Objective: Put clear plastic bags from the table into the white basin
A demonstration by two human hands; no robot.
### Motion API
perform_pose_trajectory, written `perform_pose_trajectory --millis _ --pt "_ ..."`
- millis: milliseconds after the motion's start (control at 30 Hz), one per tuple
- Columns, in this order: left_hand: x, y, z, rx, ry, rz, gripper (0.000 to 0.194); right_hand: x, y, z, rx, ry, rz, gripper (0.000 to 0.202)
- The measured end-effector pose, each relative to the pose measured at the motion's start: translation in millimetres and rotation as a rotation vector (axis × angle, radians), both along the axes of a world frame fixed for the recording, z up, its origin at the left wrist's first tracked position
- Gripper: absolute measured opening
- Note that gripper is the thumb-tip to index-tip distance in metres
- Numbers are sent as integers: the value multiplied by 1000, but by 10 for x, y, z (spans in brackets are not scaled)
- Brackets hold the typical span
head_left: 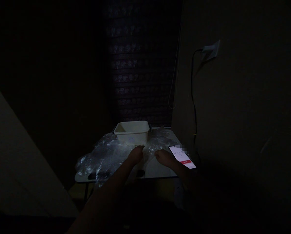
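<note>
In the dim light, crumpled clear plastic film (108, 152) spreads across a small white table (160, 170). My left hand (136, 154) is closed at the film, just in front of a white plastic tub (132, 138). A short way to its right, my right hand (163, 157) has its fingers curled closed at the film's right part. Some film lies between the two hands. The darkness hides how each hand's fingertips grip it. The tub stands upright with dark handles at its sides, and no contents can be made out.
A lit phone (183, 157) showing a timer lies at the table's right edge, beside my right forearm. A black cable (193, 97) hangs from a wall socket (215, 50) on the right. Behind the table is a dark blind (128, 78) with a looped cord.
</note>
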State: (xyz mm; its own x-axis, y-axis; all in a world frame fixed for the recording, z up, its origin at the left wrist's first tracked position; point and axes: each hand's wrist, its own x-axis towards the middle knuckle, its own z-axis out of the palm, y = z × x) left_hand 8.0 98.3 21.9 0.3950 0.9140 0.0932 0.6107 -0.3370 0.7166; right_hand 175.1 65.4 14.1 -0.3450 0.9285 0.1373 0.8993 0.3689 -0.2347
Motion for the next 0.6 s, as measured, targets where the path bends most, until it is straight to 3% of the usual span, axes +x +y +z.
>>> perform_pose_trajectory --millis 100,200,433,600 --pt "-73 -134 -21 273 468 -71 39 -7 -67 30 103 -155 33 29" --pt "-89 -298 -97 354 754 -81 44 -36 -107 2 196 -230 93 32" --pt "-44 -523 -262 428 825 -138 53 -9 -86 -179 257 -257 29 47" --pt "-11 -579 -320 443 807 -171 56 5 -69 -180 246 -288 34 48"
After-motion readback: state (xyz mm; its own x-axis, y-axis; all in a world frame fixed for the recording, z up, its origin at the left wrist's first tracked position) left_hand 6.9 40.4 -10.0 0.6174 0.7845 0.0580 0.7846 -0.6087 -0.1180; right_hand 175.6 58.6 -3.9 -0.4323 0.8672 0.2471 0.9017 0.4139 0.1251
